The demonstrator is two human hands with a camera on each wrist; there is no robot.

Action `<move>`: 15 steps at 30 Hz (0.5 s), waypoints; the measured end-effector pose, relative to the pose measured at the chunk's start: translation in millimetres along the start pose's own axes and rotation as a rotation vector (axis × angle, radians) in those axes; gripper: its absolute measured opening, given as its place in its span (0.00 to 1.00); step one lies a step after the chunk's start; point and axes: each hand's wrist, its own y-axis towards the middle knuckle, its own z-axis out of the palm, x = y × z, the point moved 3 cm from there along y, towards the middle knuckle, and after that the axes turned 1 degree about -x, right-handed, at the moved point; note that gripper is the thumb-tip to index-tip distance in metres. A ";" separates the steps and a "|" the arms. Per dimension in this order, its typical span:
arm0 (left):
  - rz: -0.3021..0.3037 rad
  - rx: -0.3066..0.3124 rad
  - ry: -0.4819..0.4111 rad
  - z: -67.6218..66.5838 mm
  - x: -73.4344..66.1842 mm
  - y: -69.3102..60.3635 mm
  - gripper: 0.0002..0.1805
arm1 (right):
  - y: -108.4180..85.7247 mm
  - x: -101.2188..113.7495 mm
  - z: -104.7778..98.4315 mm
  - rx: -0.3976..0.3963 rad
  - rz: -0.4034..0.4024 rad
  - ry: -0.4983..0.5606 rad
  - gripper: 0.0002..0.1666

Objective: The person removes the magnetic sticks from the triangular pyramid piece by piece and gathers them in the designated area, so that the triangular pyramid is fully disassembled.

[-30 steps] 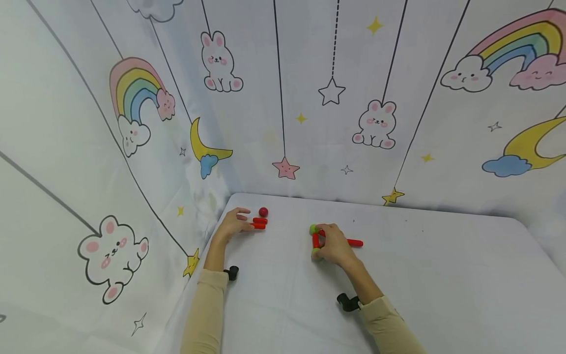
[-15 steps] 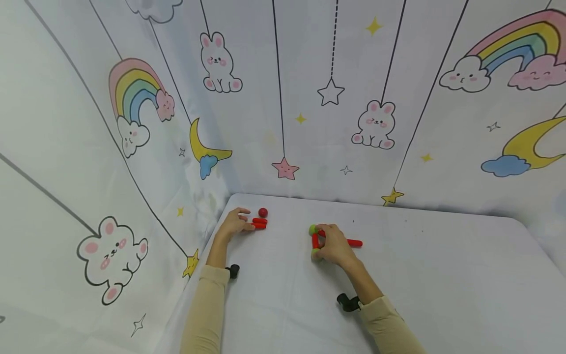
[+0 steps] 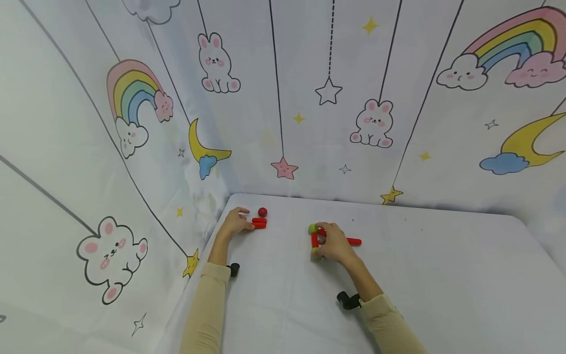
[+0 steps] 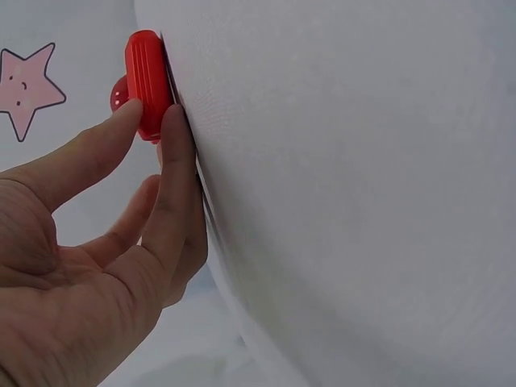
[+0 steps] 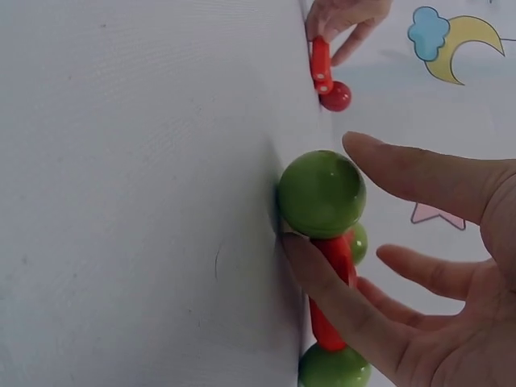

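Observation:
At the table's left, my left hand [image 3: 232, 225] pinches the end of a red rod [image 4: 147, 76] between thumb and a finger. A second red rod [image 3: 259, 220] lies right beside it, with a red ball [image 3: 263, 212] behind. My right hand [image 3: 337, 244] grips a green ball [image 5: 321, 193] at the near corner of a joined piece, thumb on one side and a finger on the other. From that ball a red rod [image 5: 326, 318] runs to another green ball [image 5: 334, 369]. The piece's far green ball [image 3: 313, 229] is beside my fingertips; my hand covers part of the piece.
A red rod [image 3: 354, 241] sticks out to the right from behind my right hand. White cloth covers the table [image 3: 442, 275]. Printed cloth walls [image 3: 309, 59] rise at its back and left edges. Each wrist carries a small black camera [image 3: 347, 300].
My left wrist and sleeve have shifted slightly right, the left hand staying at the red rods. My right hand keeps its grip in the same place. The head view has drifted a little.

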 end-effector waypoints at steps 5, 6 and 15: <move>-0.001 -0.018 0.033 1.7 -1.3 -1.0 0.34 | -2.2 1.7 -3.5 0.019 -0.011 0.025 0.51; 0.002 -0.022 0.036 2.0 -1.7 -1.5 0.34 | -2.3 1.8 -4.5 0.021 -0.015 0.023 0.51; 0.020 -0.041 0.037 3.2 -3.2 -6.0 0.33 | -3.5 2.4 -20.1 0.038 0.016 0.055 0.48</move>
